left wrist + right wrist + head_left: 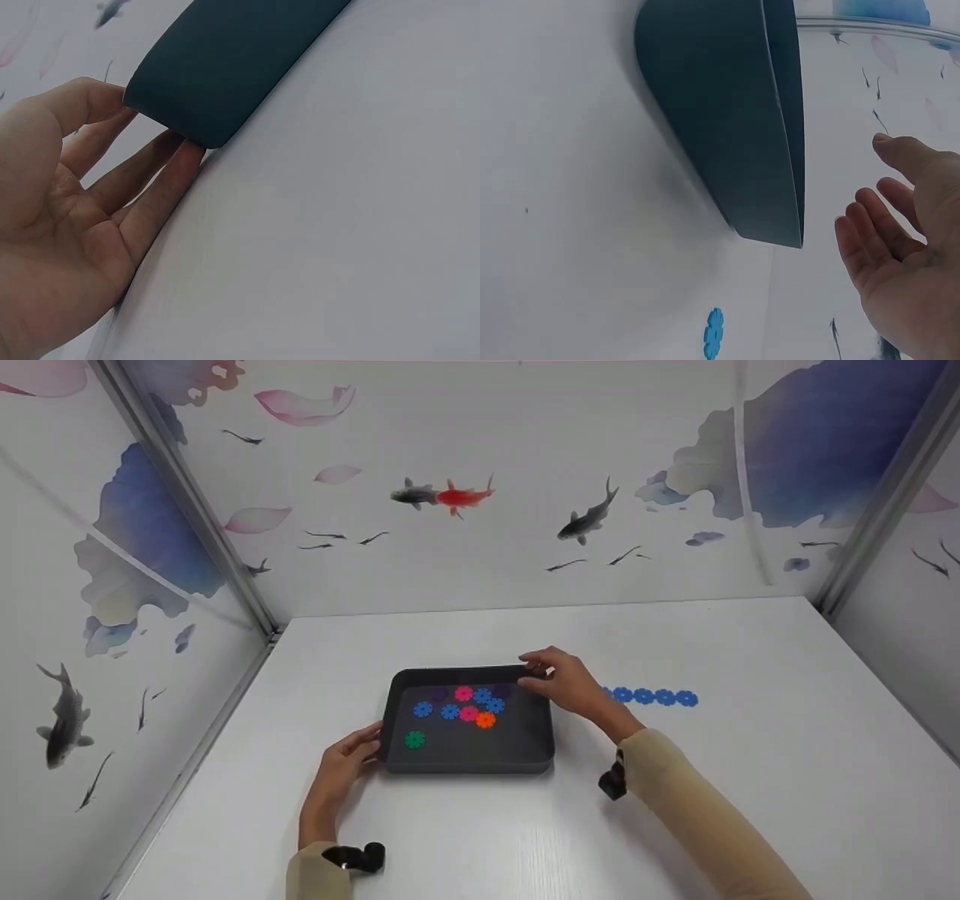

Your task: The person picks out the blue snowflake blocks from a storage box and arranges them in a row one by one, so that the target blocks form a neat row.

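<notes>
A dark grey rectangular tray (469,767) stands on the white table, holding several flower-shaped plastic discs. Among them are blue ones (423,709), pink ones (463,694), an orange one (486,720), a green one (415,739) and dim purple ones. At the tray's left side, my left hand (341,769) holds it, thumb by the rim and other fingertips by the bottom edge (214,144). My right hand (566,686) hovers at the back right corner, fingers loosely bent; the right wrist view shows it apart from the tray with nothing held.
A row of blue discs (655,697) lies on the table (480,840) right of the tray, its left end hidden behind my right hand. White panels (517,577) printed with fish and petals enclose the table at the back and sides.
</notes>
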A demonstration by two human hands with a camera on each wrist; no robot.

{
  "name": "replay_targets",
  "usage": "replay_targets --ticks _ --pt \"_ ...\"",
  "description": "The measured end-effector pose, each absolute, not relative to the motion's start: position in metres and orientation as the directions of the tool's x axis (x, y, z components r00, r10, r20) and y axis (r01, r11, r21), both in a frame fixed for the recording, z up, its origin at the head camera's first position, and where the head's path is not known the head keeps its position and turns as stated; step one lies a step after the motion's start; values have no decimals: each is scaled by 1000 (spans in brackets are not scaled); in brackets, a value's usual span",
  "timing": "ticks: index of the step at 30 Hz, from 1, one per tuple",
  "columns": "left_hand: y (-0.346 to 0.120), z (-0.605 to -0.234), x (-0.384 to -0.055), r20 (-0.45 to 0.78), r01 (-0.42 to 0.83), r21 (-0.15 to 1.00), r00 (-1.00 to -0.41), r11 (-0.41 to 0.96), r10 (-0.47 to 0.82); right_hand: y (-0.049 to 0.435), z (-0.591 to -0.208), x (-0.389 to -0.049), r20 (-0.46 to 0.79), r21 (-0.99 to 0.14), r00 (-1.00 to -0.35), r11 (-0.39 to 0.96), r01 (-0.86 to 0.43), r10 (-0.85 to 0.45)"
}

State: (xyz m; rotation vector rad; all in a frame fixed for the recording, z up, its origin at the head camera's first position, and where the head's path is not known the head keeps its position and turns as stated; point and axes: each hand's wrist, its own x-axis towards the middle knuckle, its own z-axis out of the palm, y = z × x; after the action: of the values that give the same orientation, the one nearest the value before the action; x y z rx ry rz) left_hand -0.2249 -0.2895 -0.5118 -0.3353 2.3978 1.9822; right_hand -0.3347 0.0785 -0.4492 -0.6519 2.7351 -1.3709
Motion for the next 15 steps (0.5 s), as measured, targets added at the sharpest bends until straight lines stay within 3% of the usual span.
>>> replay_targets --ticks 15 --pt "-291 -515 -226 -124 -152 971 -980 183 -154 48 -456 -333 128 -761 -908 547 -348 -399"
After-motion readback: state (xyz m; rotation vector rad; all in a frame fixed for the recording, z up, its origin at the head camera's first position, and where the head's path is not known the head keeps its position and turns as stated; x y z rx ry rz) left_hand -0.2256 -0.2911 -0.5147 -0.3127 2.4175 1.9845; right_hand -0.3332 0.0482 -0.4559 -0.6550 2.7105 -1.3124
